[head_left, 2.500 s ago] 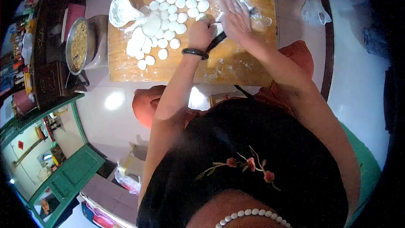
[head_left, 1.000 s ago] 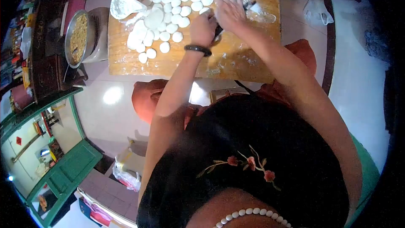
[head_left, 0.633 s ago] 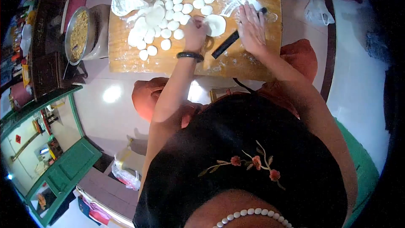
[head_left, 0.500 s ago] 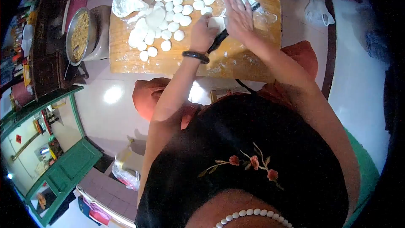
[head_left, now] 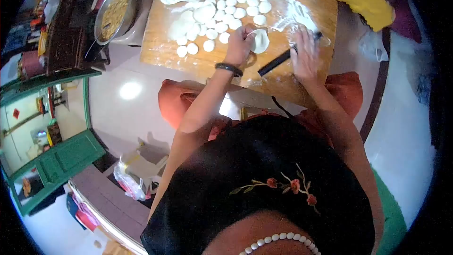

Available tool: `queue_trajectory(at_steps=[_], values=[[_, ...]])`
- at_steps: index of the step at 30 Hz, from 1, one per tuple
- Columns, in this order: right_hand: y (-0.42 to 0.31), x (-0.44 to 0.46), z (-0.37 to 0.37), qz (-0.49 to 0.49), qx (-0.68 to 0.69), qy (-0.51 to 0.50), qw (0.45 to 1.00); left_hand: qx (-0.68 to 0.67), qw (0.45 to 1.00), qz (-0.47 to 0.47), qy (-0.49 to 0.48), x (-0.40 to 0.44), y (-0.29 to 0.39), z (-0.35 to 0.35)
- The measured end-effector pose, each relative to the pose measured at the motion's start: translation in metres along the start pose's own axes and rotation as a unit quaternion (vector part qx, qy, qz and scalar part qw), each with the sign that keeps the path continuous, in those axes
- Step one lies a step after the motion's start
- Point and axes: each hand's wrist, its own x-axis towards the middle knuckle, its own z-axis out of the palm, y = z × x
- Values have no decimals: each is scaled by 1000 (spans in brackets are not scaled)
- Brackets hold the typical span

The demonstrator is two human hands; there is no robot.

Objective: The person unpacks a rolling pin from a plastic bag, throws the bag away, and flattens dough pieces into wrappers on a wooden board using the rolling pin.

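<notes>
Rolling looks like the step in hand! The left hand (head_left: 239, 47) has its fingers clamped on the edge of a dough round (head_left: 261, 42) over the tabletop (head_left: 163, 45); the right hand (head_left: 306, 61) lies across the black rolling pin (head_left: 276, 63), fingers outstretched. The next pass, I'd judge, calls for turning the round. Writing on the red diamond (head_left: 16, 113)? Too small to read.

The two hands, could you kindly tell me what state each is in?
Left hand: closed, pinching the edge of a dough round.
Right hand: open, laid over the black rod.
</notes>
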Motion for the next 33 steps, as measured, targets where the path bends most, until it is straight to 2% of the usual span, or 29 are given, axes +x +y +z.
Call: queue_trajectory(at_steps=[3,5,7,9,10,11,13,15,17,20,25,26,29,30,33], values=[[4,-6,0,-12,-22,-8,1000,44,999,-9,0,12,-22,-46],[0,1,7,-1,-46,-1,999,41,999,-31,17,24,-11,-84],[-5,9,8,-2,-56,-7,998,-25,997,-4,74,34,2,-113],[-10,13,2,-20,-51,-5,998,235,954,65,177,32,6,-134],[-8,16,1,-31,-44,-2,999,274,936,103,197,28,20,-132],[-5,17,0,-41,-38,-1,998,291,918,149,222,27,3,-126],[3,20,5,-53,-6,6,999,264,956,74,103,18,5,-87],[11,25,9,-68,-1,21,997,289,917,273,23,15,18,-44],[5,33,-1,-54,4,1,999,298,911,285,20,26,33,-3],[19,39,5,-60,-9,13,998,332,924,191,5,56,25,24],[45,49,4,-41,-38,68,996,335,922,192,23,48,25,31],[47,53,0,13,-55,12,998,328,924,196,24,43,26,29],[49,67,1,12,17,64,998,321,932,170,-5,32,29,24],[33,77,-10,70,-32,-7,997,320,934,159,-7,30,30,24],[25,72,9,-39,-29,-39,998,270,959,87,-9,26,35,19]])
